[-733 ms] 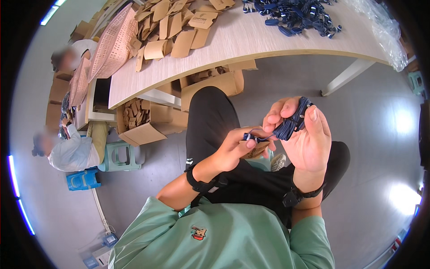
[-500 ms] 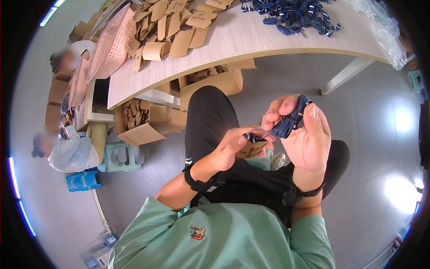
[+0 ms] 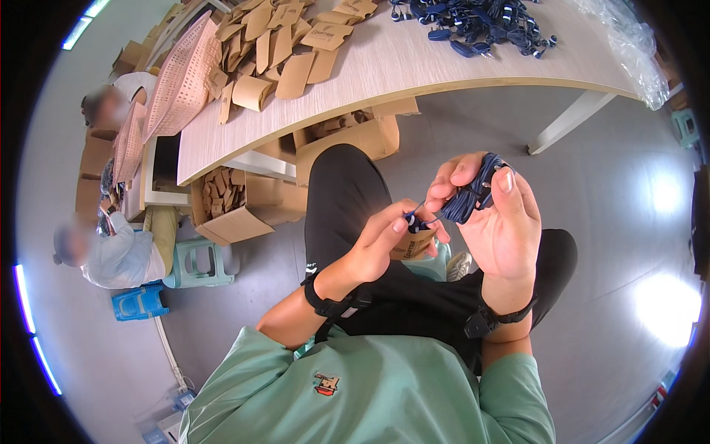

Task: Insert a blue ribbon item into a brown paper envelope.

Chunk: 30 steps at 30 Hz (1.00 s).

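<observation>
My left hand point(image 3: 376, 246) is closed around a small brown cardboard pillow box point(image 3: 411, 248). Dark blue earbuds point(image 3: 413, 222) with shiny ends show between its thumb and fingers, at the top of the box. Higher and to the right, my right hand point(image 3: 512, 240) grips a coiled bundle of dark blue earphone cable point(image 3: 466, 203) between thumb and fingers. A thin strand of cable runs from this bundle to the earbuds at my left hand. Both hands are above my lap, in front of the table edge.
On the table point(image 3: 355, 85) lie a heap of flat brown pillow boxes point(image 3: 296, 74) and a pile of dark blue earphones point(image 3: 488, 26). Pink baskets point(image 3: 181, 81) stand at left. Open cartons point(image 3: 244, 222) sit beneath the table. Two people are at the far left, near a green stool point(image 3: 200, 265).
My left hand has risen slightly, and the earbuds stand out more at its thumb. The cable bundle in my right hand has shifted slightly up and left.
</observation>
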Available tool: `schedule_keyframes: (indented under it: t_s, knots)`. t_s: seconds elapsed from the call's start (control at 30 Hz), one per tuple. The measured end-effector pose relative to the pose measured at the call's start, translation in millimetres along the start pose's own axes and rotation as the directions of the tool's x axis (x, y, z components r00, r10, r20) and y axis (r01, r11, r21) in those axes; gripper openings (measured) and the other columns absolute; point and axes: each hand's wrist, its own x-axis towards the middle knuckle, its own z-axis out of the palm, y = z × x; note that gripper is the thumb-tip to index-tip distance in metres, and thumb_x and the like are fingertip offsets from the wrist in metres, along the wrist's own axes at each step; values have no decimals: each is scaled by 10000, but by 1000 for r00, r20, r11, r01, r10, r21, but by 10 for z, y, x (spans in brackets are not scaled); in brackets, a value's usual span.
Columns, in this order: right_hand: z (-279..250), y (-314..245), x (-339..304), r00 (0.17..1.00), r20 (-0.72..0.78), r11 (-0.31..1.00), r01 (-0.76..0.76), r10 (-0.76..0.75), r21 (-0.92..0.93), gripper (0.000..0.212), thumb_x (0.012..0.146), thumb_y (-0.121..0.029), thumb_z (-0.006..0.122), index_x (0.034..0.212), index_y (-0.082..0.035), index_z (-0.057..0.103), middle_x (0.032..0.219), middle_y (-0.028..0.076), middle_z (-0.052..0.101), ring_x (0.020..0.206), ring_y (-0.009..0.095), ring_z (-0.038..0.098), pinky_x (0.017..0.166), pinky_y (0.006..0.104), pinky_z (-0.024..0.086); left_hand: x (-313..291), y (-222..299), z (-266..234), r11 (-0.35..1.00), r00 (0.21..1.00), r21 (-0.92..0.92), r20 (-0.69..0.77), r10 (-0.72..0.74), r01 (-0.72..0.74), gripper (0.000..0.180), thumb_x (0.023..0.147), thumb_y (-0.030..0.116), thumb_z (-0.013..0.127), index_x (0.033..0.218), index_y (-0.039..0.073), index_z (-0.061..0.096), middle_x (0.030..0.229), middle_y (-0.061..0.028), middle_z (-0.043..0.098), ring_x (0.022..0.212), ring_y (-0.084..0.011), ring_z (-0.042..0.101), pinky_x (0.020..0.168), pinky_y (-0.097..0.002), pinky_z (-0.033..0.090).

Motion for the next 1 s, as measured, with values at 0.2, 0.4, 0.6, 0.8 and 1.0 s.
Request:
schedule_keyframes:
  t_s: [0.2, 0.4, 0.6, 0.8, 1.0]
  knots:
    - [2, -17, 3, 1000, -10, 1000, 2, -2, -25, 440, 1033, -341, 452, 1061, 75, 594, 1033, 209, 658, 933, 242, 667, 732, 292, 537, 38, 42, 27, 999, 999, -31, -25, -23, 22, 422, 1059, 429, 288, 1045, 47, 466, 1086, -202, 620, 883, -203, 610, 802, -336, 518]
    - [84, -13, 8, 997, -75, 997, -32, 27, -70, 431, 1057, -345, 373, 1023, 43, 560, 975, 193, 613, 850, 257, 672, 674, 320, 531, 45, -31, 13, 993, 998, -99, -21, 57, -59, 180, 1061, 277, 352, 1116, 107, 336, 1159, -232, 579, 916, -217, 611, 814, -351, 523]
    - [95, -1, 10, 998, -65, 995, -24, 17, -101, 439, 1053, -366, 378, 1019, 30, 564, 977, 185, 620, 853, 243, 661, 646, 308, 495, 36, -10, 22, 994, 995, -83, -73, 67, -73, 153, 1023, 124, 431, 1082, 112, 291, 1230, -220, 509, 1055, -256, 605, 798, -368, 549]
    - [95, 3, -1, 996, -84, 986, -53, 40, -156, 423, 1043, -368, 405, 1023, 19, 572, 982, 178, 627, 866, 234, 654, 669, 310, 479, 5, -6, -60, 996, 996, -22, -36, 86, -86, 146, 1019, 130, 438, 1057, 89, 304, 1201, -164, 492, 1085, -275, 607, 775, -381, 558]
    - [70, -4, 14, 995, -26, 967, -99, 95, -237, 421, 1022, -370, 456, 1020, 31, 584, 989, 175, 637, 882, 235, 658, 702, 307, 495, -29, 32, -106, 987, 987, -7, 21, 161, -161, 170, 1033, 196, 415, 1066, 72, 304, 1202, -193, 482, 1090, -277, 602, 798, -377, 545]
